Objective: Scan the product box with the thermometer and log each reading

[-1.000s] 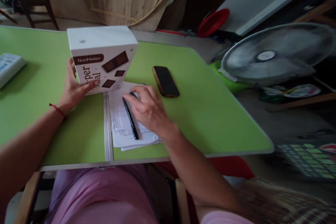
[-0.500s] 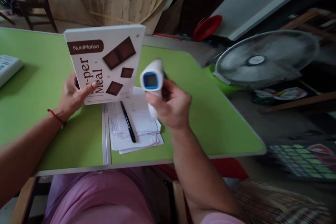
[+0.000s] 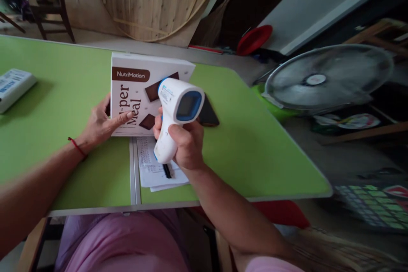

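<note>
My left hand [image 3: 106, 119] grips the left side of a white NutriMotion box [image 3: 127, 100], its thumb across the printed front. The box stands tilted up above the green table, brown chocolate pieces pictured on it. My right hand [image 3: 186, 142] is wrapped round the handle of a white and blue infrared thermometer [image 3: 167, 134]. Its small screen faces me, and its body covers the right part of the box front. Beneath lie papers [image 3: 151, 174] with handwriting and a black pen [image 3: 166, 171], partly hidden by the thermometer and box.
A dark phone [image 3: 208, 112] lies on the green table [image 3: 255, 153] right of the thermometer. At the left is a white box with a label [image 3: 15, 87]. A large fan [image 3: 328, 78] stands beyond the table's right edge, near a red basin [image 3: 255, 39].
My right hand has moved left and turned the thermometer, bringing it in front of the box. The box has become more upright and sits lower and further right. The phone has come into view.
</note>
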Demonstrator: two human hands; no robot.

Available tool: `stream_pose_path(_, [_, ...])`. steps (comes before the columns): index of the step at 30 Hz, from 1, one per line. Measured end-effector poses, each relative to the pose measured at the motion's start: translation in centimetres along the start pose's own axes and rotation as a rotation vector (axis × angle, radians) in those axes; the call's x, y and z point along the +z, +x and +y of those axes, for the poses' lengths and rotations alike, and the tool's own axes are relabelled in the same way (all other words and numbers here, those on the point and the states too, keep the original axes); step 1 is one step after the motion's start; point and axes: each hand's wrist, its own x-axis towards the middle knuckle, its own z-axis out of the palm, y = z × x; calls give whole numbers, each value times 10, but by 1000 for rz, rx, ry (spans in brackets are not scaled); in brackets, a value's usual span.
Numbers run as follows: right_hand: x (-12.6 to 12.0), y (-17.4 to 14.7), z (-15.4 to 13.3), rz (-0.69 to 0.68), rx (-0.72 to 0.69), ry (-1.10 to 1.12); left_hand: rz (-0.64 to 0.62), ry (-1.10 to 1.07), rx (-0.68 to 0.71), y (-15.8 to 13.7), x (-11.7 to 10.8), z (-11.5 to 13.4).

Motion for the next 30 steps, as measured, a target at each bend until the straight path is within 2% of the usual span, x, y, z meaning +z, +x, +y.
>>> stream_pose_path(3, [-2, 2, 5, 44, 21, -14, 4, -11, -8, 2, 0, -2])
stream_pose_path(9, [-6, 5, 9, -21, 59, -6, -9, -17, -25, 4, -1, -2])
stream_pose_path(13, [-9, 5, 10, -4, 122, -40, -11, 3, -18, 4, -2, -2])
stream_pose_path(20, [-9, 4, 8, 19, 93, -48, -35, -2, -7, 5, -4, -4])
stream_pose_path(30, [-12, 3, 8, -25, 74, -23, -43, 15, -17, 4, -6, -4])
